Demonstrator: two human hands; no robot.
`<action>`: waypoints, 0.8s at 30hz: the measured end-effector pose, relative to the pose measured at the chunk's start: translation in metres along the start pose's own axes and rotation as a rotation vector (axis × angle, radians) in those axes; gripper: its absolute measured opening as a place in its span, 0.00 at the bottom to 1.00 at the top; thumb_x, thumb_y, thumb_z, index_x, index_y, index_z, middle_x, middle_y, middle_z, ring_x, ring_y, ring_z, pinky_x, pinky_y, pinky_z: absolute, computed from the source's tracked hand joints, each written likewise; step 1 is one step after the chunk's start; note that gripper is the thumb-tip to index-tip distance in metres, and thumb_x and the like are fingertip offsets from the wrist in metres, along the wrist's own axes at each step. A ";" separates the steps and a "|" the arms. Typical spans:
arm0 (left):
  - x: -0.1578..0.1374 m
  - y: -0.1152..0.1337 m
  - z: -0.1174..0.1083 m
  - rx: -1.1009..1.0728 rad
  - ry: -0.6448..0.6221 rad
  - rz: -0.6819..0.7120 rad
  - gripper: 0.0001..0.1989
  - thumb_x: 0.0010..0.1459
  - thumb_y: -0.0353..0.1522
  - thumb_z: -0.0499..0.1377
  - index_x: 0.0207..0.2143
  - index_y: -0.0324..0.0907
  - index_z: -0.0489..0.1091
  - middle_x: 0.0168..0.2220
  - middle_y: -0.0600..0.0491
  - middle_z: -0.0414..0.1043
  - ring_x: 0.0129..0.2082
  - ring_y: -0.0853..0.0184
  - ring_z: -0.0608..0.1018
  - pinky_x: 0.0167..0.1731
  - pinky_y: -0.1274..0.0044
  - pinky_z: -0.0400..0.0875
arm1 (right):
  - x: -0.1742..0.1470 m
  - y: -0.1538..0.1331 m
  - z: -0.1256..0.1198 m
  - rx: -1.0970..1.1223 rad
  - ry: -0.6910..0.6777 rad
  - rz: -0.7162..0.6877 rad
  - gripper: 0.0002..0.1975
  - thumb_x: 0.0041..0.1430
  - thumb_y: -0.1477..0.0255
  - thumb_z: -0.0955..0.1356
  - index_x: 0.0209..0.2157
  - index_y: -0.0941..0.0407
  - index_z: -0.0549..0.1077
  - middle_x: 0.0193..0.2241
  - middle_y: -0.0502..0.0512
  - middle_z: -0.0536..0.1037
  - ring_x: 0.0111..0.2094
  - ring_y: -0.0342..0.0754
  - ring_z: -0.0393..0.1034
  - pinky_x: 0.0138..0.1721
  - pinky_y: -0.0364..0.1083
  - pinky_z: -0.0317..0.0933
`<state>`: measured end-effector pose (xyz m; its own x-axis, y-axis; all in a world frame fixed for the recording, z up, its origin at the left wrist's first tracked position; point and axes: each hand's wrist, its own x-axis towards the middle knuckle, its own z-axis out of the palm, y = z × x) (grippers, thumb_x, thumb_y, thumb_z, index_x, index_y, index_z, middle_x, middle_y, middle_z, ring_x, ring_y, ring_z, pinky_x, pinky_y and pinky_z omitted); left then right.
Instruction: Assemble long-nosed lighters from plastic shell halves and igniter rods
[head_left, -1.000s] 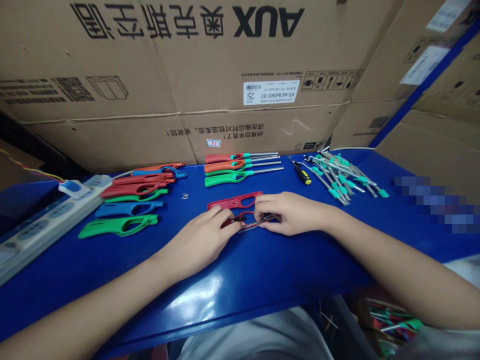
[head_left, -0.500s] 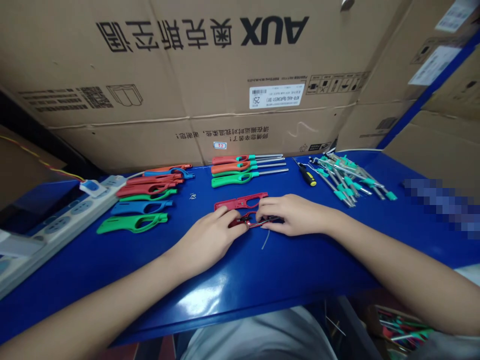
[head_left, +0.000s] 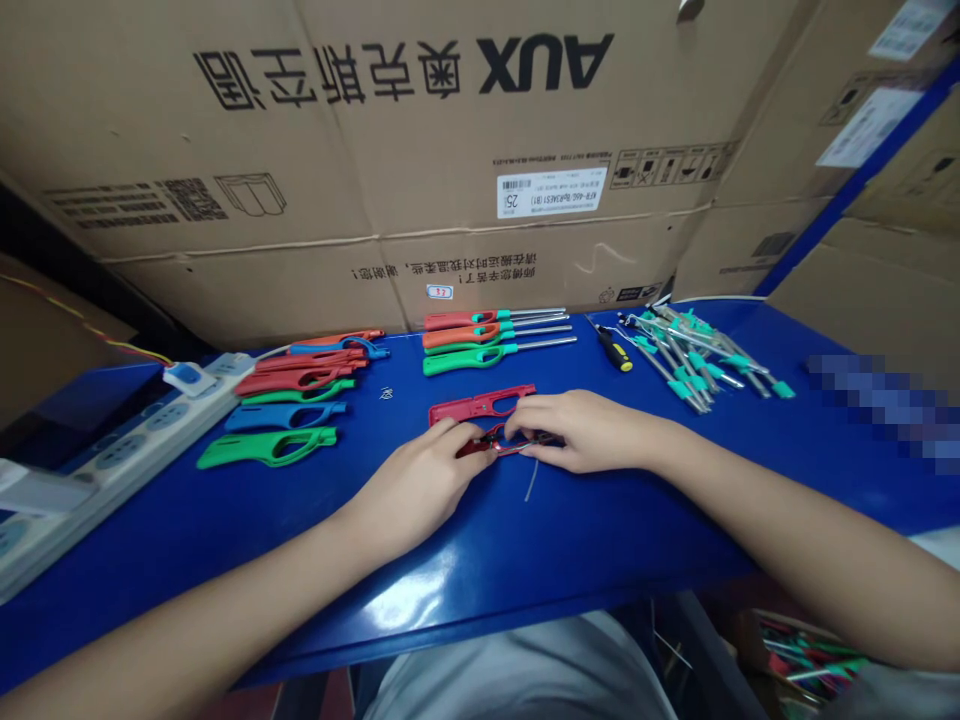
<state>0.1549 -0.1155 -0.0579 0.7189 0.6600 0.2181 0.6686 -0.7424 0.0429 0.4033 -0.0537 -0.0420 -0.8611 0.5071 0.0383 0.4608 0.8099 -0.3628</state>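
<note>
In the middle of the blue table, my left hand point(head_left: 424, 475) is closed round the rear of a red lighter casing half point(head_left: 511, 449), with dark small parts inside it. Fingers of my right hand point(head_left: 570, 430) are bent and pressed on the front end of the same casing; they partly hide what lies there. A thin clear tube point(head_left: 532, 480) sticks out below the casing toward me. Just behind my fingers lies a second red casing half point(head_left: 474, 405), flat on the table.
Several coloured lighter casings point(head_left: 281, 415) lie at left beside a white power strip point(head_left: 142, 435). Assembled lighters point(head_left: 461, 360) with metal rods are at the back. A screwdriver point(head_left: 616, 350) and a pile of metal tubes point(head_left: 694, 360) lie right. Small springs point(head_left: 386, 393) sit left of centre.
My right hand's fingers have shifted slightly left along the casing. My left hand stays nearly where it was, still on the casing.
</note>
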 end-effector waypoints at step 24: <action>-0.004 0.013 -0.002 0.402 -0.048 0.145 0.19 0.61 0.22 0.59 0.55 0.32 0.73 0.55 0.38 0.75 0.47 0.57 0.83 0.47 0.70 0.80 | 0.000 -0.001 0.004 -0.209 0.018 -0.069 0.18 0.70 0.67 0.63 0.57 0.52 0.75 0.44 0.58 0.77 0.40 0.49 0.75 0.36 0.44 0.64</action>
<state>0.1599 -0.1277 -0.0562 0.8126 0.5638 0.1478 0.5740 -0.7303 -0.3704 0.4022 -0.0562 -0.0456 -0.8891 0.4517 0.0733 0.4369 0.8855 -0.1579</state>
